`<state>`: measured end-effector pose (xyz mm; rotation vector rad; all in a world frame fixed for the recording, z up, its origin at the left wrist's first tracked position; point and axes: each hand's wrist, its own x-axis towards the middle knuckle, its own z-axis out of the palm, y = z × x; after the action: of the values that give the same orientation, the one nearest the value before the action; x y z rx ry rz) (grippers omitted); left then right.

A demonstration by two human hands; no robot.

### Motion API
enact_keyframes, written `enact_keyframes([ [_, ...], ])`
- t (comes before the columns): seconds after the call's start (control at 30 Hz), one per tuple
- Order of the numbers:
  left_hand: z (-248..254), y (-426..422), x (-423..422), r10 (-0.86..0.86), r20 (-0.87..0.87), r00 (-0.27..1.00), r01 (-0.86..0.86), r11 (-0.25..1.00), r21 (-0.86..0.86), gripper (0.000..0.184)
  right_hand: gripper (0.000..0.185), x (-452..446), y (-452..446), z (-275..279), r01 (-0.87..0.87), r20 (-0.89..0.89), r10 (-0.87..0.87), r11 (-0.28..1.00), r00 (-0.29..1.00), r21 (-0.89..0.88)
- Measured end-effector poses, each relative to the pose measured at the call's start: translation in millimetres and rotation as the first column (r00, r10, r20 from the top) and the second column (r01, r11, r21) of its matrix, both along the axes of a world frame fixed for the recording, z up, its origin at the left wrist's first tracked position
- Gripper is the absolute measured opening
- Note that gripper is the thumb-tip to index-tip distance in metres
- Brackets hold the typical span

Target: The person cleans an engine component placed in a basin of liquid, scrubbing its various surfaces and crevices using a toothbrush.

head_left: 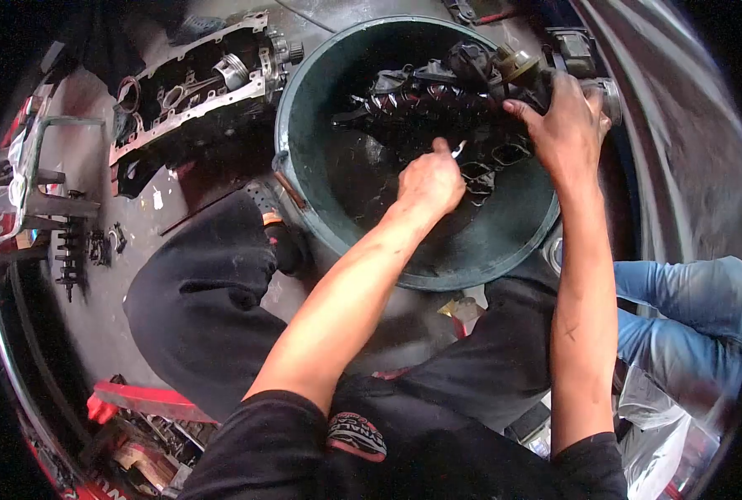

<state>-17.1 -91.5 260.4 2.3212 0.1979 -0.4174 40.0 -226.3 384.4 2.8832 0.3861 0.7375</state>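
A large round green tub (304, 196) holds dark liquid and dark metal parts. My right hand (569, 125) is wrapped round the end of a dark engine part (471, 67) with a brass-coloured round fitting (517, 64), at the tub's upper right rim. My left hand (433, 179) is closed over the middle of the tub, and a small white tip (459, 150) shows by its fingers; the rest of that item is hidden. Thin looped parts (479, 179) lie in the liquid just right of my left hand.
An engine block (196, 100) with a loose piston (232, 72) stands left of the tub. A crankshaft-like part (69, 254) lies farther left. A person's legs in jeans (679, 304) are at the right. A red-edged tray (158, 400) of tools is at lower left.
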Motion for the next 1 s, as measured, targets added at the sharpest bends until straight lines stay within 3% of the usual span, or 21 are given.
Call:
enact_keyframes([
  [0.03,-2,-5,10,-0.048,-0.011,0.999,0.047,0.999,-0.023,0.044,0.060,-1,1,0,0.003,0.018,-0.003,1.000,1.000,-0.002],
  [0.13,-18,-12,26,-0.096,0.113,0.989,0.104,0.993,-0.062,0.043,0.060,-2,5,0,0.014,0.022,-0.014,1.000,1.000,-0.009],
  [0.17,-24,-14,24,-0.089,0.082,0.993,0.098,0.988,-0.117,0.042,0.060,-1,5,0,0.019,0.012,-0.019,1.000,1.000,-0.011],
  [0.3,-8,10,2,-0.190,0.055,0.980,0.194,0.978,-0.075,0.037,0.064,2,1,5,0.081,-0.059,-0.082,0.997,0.995,-0.017],
  [0.4,-22,5,14,-0.121,0.140,0.983,0.132,0.988,-0.074,0.037,0.068,4,0,6,0.100,-0.082,-0.101,0.995,0.992,-0.017],
  [0.47,-27,-2,17,-0.129,0.130,0.983,0.136,0.989,-0.051,0.039,0.070,9,-7,-2,0.070,-0.028,-0.070,0.998,0.997,-0.009],
  [0.57,-17,-12,1,-0.126,0.104,0.987,0.130,0.991,-0.029,0.037,0.072,14,-13,1,0.148,-0.091,-0.147,0.989,0.985,-0.002],
  [0.73,-38,-12,18,-0.120,0.260,0.958,0.147,0.985,-0.088,0.034,0.072,6,-12,4,0.128,-0.100,-0.126,0.992,0.987,0.012],
  [0.9,-12,-21,21,-0.189,0.104,0.976,0.171,0.971,0.165,0.029,0.071,5,-15,-2,0.089,-0.016,-0.089,0.996,0.996,0.014],
  [1.0,12,-22,20,-0.168,0.050,0.985,0.157,0.973,0.170,0.027,0.068,1,-6,5,0.115,-0.085,-0.113,0.993,0.990,0.014],
])
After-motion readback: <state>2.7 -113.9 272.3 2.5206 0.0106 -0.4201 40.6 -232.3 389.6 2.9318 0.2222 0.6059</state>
